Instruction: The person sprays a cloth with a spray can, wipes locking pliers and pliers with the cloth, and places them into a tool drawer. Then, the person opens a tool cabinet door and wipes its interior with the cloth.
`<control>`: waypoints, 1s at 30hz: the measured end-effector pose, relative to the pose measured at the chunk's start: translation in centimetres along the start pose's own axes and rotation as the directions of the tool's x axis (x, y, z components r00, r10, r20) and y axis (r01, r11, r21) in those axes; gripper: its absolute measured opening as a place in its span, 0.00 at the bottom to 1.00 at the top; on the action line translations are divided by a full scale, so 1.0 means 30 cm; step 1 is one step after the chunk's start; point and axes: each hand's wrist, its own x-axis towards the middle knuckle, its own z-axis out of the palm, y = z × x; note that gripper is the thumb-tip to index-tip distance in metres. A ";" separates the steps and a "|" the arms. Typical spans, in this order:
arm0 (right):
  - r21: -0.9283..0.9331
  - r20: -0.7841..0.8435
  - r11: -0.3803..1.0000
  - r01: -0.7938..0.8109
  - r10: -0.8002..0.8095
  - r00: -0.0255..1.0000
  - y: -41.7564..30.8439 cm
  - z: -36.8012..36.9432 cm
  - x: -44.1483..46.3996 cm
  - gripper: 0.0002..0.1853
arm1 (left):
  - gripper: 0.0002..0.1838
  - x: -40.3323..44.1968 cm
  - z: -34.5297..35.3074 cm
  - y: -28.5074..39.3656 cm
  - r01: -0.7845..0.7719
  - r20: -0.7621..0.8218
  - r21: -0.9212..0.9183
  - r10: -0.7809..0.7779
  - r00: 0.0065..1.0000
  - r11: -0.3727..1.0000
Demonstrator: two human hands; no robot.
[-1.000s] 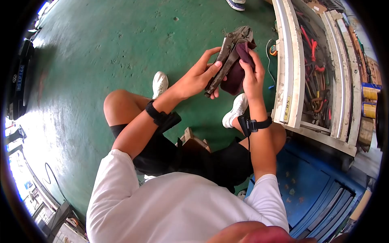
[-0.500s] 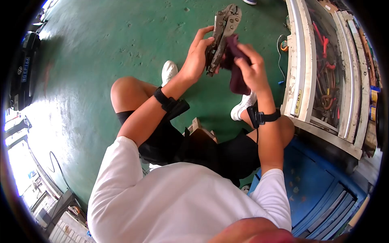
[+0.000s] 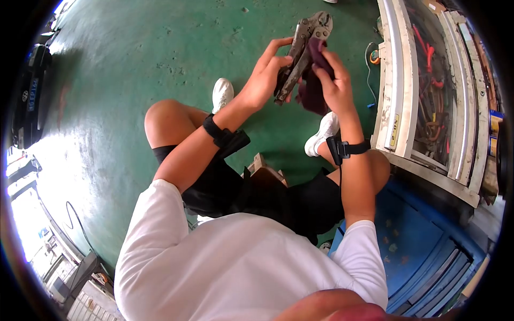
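A worn pair of locking pliers is held up in front of me, its jaws pointing away and slightly right. My left hand is closed around one handle. In my right hand is a dark maroon cloth, pinched between thumb and fingers. The cloth's top touches the pliers just below the jaws, and the rest hangs beside the handles. Some of the fingers are hidden behind the pliers and the cloth.
On the right stands a white-framed cabinet with red-handled tools behind its clear panel. A blue plastic box sits below it. The green floor stretches ahead, with a parked car at far left. A wooden stool shows beneath me.
The pliers have shifted slightly right and toward me, tilting a little more. My right hand has brought the cloth up against the metal near the jaws.
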 end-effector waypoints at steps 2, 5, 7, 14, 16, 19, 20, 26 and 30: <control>-0.009 -0.041 1.000 -0.014 0.014 0.999 0.020 -0.009 0.012 0.21 | 0.27 -0.012 0.022 0.015 -0.002 0.008 0.027 0.002 1.000 1.000; -0.024 -0.226 0.990 -0.141 0.132 0.965 0.042 -0.025 0.025 0.23 | 0.28 -0.017 0.046 0.019 0.008 0.024 0.079 -0.010 1.000 0.997; 0.029 -0.198 0.976 -0.216 0.217 0.956 0.012 -0.039 0.029 0.23 | 0.29 -0.019 0.057 0.013 0.023 0.032 0.092 -0.026 0.999 0.995; -0.008 0.009 0.988 -0.153 0.153 0.988 0.024 -0.030 -0.010 0.16 | 0.44 0.001 0.030 -0.021 0.100 0.106 -0.062 -0.093 0.990 0.993; -0.076 0.048 0.992 -0.098 0.101 0.994 0.025 -0.031 -0.012 0.17 | 0.46 0.000 0.023 -0.025 0.199 0.142 -0.055 -0.189 0.972 0.979; -0.205 -0.007 0.973 -0.108 0.108 0.994 0.006 -0.030 -0.003 0.21 | 0.46 0.009 0.013 -0.028 0.128 0.181 0.051 -0.135 0.974 0.990; -0.213 -0.001 0.971 -0.110 0.113 0.994 0.000 -0.028 0.000 0.21 | 0.46 0.004 0.013 -0.028 0.128 0.182 0.040 -0.134 0.974 0.991; -0.187 0.081 0.969 -0.161 0.178 0.981 -0.020 -0.020 0.015 0.29 | 0.45 -0.007 0.024 -0.011 0.034 0.120 0.418 -0.092 0.988 0.908; -0.044 0.062 0.982 -0.183 0.186 0.981 0.005 -0.009 0.010 0.28 | 0.45 0.003 0.007 -0.042 0.096 0.054 0.372 -0.125 0.991 0.923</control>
